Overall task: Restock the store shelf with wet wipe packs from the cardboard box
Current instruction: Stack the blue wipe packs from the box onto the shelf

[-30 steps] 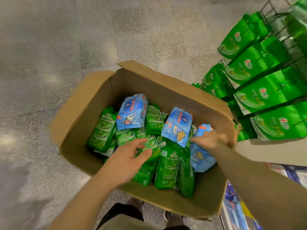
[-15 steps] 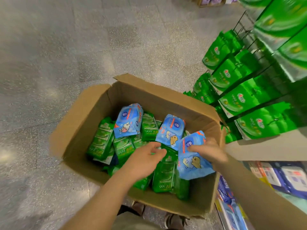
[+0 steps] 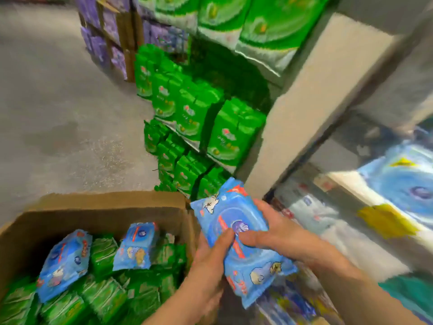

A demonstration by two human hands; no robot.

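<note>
Above the right edge of the cardboard box (image 3: pixel 100 205), in the head view, both hands are gripping one blue wet wipe pack (image 3: pixel 236 245). The left hand (image 3: pixel 208 266) is wrapping around the pack's left side, with its thumb lying across the front near the round printed lid. The right hand (image 3: pixel 278 233) is clasping the pack from the right, its thumb pressing on the front just beside the left thumb and its fingers curling behind the upper edge. The pack is sitting tilted, its top corner leaning toward the shelving and its lower corner pointing down toward the person.

Inside the box, two more blue packs (image 3: pixel 64 263) are lying on top of a layer of green packs (image 3: pixel 103 299); one is resting at the left and the other is standing nearer the middle. The box flap is folding outward at the far side.

Beyond the box, green bags (image 3: pixel 199 111) are standing in rows on the store shelf (image 3: pixel 302 109), filling several levels, with larger green bags stacked at the top. Purple packages (image 3: pixel 100 43) are showing further back along the aisle. To the right of the grey shelf upright, blurred blue and yellow goods (image 3: pixel 403 184) are filling the lower compartments; their detail is too smeared to read. The grey speckled floor (image 3: pixel 58 113) is showing at the left.
</note>
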